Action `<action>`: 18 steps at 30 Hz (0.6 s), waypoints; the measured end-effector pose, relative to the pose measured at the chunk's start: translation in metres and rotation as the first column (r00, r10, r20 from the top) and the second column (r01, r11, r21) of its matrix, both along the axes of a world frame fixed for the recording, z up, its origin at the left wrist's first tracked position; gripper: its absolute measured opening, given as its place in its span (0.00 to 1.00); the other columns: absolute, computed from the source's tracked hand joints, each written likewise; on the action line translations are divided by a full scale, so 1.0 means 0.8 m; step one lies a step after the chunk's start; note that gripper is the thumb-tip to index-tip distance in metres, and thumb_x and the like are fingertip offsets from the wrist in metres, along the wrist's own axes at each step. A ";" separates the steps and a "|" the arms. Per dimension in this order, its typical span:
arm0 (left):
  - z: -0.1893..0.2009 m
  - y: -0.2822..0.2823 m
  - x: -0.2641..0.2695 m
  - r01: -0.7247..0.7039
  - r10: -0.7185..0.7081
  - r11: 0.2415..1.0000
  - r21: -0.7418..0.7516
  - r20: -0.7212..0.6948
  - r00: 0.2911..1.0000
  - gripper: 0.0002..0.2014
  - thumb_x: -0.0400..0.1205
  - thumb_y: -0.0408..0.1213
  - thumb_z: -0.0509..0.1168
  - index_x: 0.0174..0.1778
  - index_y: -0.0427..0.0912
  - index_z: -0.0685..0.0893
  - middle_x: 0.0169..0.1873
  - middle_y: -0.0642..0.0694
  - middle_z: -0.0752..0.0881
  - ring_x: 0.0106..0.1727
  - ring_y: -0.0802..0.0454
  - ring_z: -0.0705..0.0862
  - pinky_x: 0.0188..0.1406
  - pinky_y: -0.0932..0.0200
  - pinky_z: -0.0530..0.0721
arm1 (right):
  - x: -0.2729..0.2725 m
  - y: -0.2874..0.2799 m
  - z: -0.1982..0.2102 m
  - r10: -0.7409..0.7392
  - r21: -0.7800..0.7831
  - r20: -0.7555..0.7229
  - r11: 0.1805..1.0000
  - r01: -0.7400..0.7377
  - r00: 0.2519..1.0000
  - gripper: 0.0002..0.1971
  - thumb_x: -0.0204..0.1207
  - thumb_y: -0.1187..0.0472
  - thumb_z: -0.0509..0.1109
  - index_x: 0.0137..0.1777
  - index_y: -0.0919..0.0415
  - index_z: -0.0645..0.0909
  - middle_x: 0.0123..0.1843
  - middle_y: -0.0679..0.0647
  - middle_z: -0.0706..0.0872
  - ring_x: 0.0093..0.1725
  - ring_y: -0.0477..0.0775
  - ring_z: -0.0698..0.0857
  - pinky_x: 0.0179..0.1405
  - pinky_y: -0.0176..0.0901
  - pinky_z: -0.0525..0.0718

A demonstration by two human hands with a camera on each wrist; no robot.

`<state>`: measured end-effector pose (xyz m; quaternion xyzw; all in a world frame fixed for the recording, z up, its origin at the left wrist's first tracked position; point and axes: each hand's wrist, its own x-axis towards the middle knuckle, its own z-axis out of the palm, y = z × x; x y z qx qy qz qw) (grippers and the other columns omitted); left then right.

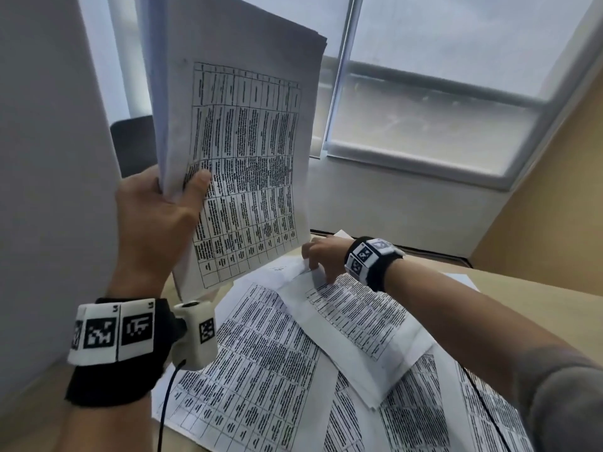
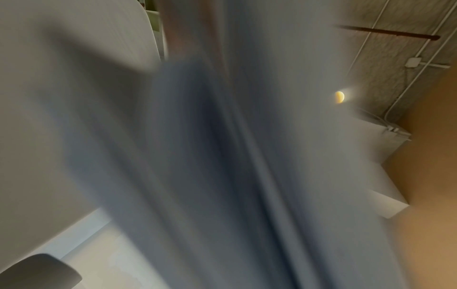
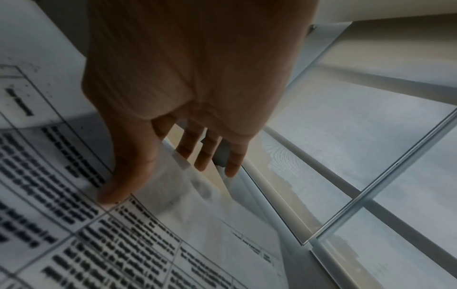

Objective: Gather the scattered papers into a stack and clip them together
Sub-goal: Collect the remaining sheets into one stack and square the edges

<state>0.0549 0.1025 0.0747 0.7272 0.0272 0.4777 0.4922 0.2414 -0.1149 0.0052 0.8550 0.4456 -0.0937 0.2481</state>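
My left hand (image 1: 169,197) grips a thick stack of printed table sheets (image 1: 248,151) by its lower left edge and holds it upright above the desk. In the left wrist view the stack (image 2: 222,156) is only a grey blur. My right hand (image 1: 318,267) reaches to the far edge of the top loose sheet (image 1: 352,314) on the desk. Seen from the right wrist, the thumb of that hand (image 3: 158,179) presses on the printed sheet (image 3: 74,195) while the fingers (image 3: 205,162) pass behind its raised edge, pinching it. Several more sheets (image 1: 261,370) lie overlapping underneath. No clip is in view.
The wooden desk (image 1: 538,288) runs to a wall under a large window (image 1: 440,76). A dark chair back (image 1: 133,145) stands behind the held stack, beside a white partition on the left. A black cable (image 1: 166,402) hangs from my left wrist camera.
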 end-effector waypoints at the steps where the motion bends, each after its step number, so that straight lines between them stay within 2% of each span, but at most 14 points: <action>1: 0.000 -0.001 -0.001 -0.001 0.001 1.000 0.002 0.003 1.000 0.20 0.81 0.37 0.71 0.35 0.19 0.82 0.27 0.31 0.82 0.24 0.58 0.73 0.18 0.69 0.69 | 0.000 -0.001 0.000 0.004 -0.012 0.019 1.000 -0.004 1.000 0.21 0.61 0.59 0.82 0.56 0.58 0.87 0.64 0.54 0.79 0.65 0.58 0.77 0.59 0.54 0.81; 4: 0.001 -0.002 -0.004 -0.003 0.003 1.000 0.002 0.019 1.000 0.20 0.81 0.37 0.71 0.33 0.20 0.81 0.27 0.32 0.81 0.24 0.58 0.71 0.18 0.69 0.68 | -0.007 -0.002 -0.001 0.026 0.005 0.085 1.000 -0.027 0.996 0.17 0.65 0.58 0.79 0.55 0.58 0.87 0.58 0.55 0.83 0.61 0.57 0.79 0.62 0.56 0.79; 7: -0.003 0.006 0.000 -0.040 0.040 0.999 0.000 0.020 0.999 0.22 0.81 0.38 0.71 0.30 0.21 0.78 0.24 0.41 0.76 0.23 0.61 0.67 0.19 0.68 0.64 | -0.015 -0.014 0.014 0.008 0.164 0.134 0.986 -0.030 0.991 0.08 0.73 0.60 0.71 0.49 0.61 0.86 0.48 0.55 0.89 0.52 0.58 0.85 0.60 0.50 0.80; 9: -0.006 0.012 0.003 -0.091 0.091 0.996 0.003 0.022 0.996 0.23 0.81 0.39 0.71 0.27 0.24 0.76 0.18 0.54 0.73 0.19 0.63 0.66 0.18 0.69 0.61 | -0.023 -0.035 0.040 0.022 0.231 0.166 0.971 -0.061 0.986 0.06 0.74 0.64 0.68 0.46 0.59 0.86 0.45 0.53 0.90 0.48 0.56 0.87 0.62 0.48 0.78; 11: -0.009 0.017 0.003 -0.150 0.150 0.989 0.009 0.022 0.988 0.24 0.82 0.40 0.69 0.26 0.27 0.74 0.16 0.52 0.73 0.18 0.61 0.67 0.17 0.69 0.61 | -0.038 -0.064 0.076 0.016 0.352 0.142 0.934 -0.066 0.990 0.09 0.70 0.70 0.66 0.40 0.56 0.85 0.40 0.50 0.90 0.43 0.53 0.86 0.57 0.47 0.80; 12: -0.010 0.020 0.003 -0.162 0.162 0.987 0.006 0.020 0.987 0.24 0.82 0.41 0.69 0.26 0.27 0.75 0.16 0.50 0.72 0.19 0.60 0.68 0.17 0.68 0.62 | -0.048 -0.082 0.098 -0.003 0.446 0.131 0.893 -0.056 0.991 0.11 0.68 0.73 0.66 0.38 0.57 0.85 0.37 0.49 0.89 0.40 0.52 0.85 0.51 0.45 0.82; 13: -0.013 0.023 0.002 -0.164 0.164 0.986 0.001 0.019 0.986 0.24 0.83 0.42 0.68 0.27 0.27 0.76 0.16 0.46 0.73 0.19 0.58 0.70 0.17 0.67 0.63 | -0.060 -0.100 0.118 -0.037 0.546 0.108 0.838 -0.028 0.993 0.12 0.66 0.76 0.67 0.37 0.58 0.85 0.35 0.49 0.87 0.37 0.50 0.84 0.46 0.40 0.82; 14: -0.014 0.023 0.003 -0.154 0.155 0.988 -0.003 0.023 0.988 0.24 0.83 0.44 0.68 0.28 0.28 0.76 0.18 0.40 0.75 0.19 0.56 0.71 0.18 0.61 0.67 | -0.073 -0.120 0.142 -0.076 0.641 0.083 0.768 0.005 0.994 0.13 0.65 0.78 0.68 0.37 0.59 0.86 0.34 0.50 0.87 0.36 0.45 0.83 0.41 0.32 0.80; 15: -0.014 0.021 0.001 -0.152 0.152 0.988 0.011 0.020 0.988 0.24 0.84 0.44 0.67 0.29 0.28 0.77 0.20 0.35 0.77 0.19 0.51 0.73 0.20 0.56 0.69 | -0.087 -0.137 0.163 -0.102 0.734 0.044 0.678 0.037 0.994 0.13 0.65 0.79 0.70 0.37 0.61 0.87 0.34 0.51 0.88 0.35 0.40 0.83 0.38 0.26 0.77; 16: -0.014 0.016 0.000 -0.152 0.151 0.988 0.036 0.017 0.988 0.24 0.84 0.43 0.68 0.29 0.26 0.78 0.21 0.30 0.78 0.21 0.40 0.75 0.21 0.56 0.67 | -0.100 -0.155 0.184 -0.131 0.813 -0.005 0.577 0.081 0.991 0.10 0.66 0.78 0.73 0.37 0.62 0.87 0.35 0.53 0.89 0.35 0.38 0.83 0.37 0.24 0.76; 17: -0.011 0.007 0.000 -0.152 0.151 0.987 0.043 0.014 0.988 0.24 0.84 0.41 0.68 0.29 0.24 0.78 0.21 0.31 0.78 0.21 0.38 0.73 0.20 0.59 0.65 | -0.115 -0.173 0.203 -0.150 0.880 -0.057 0.460 0.121 0.987 0.06 0.68 0.75 0.75 0.38 0.64 0.87 0.35 0.54 0.90 0.35 0.37 0.83 0.37 0.25 0.78; 18: -0.013 -0.002 0.001 -0.129 0.129 0.992 0.010 -0.013 0.992 0.23 0.83 0.39 0.69 0.29 0.24 0.78 0.21 0.33 0.78 0.20 0.44 0.72 0.19 0.62 0.65 | -0.127 -0.185 0.217 -0.160 0.927 -0.112 0.339 0.161 0.981 0.04 0.68 0.73 0.77 0.39 0.66 0.88 0.35 0.53 0.91 0.35 0.37 0.85 0.37 0.27 0.81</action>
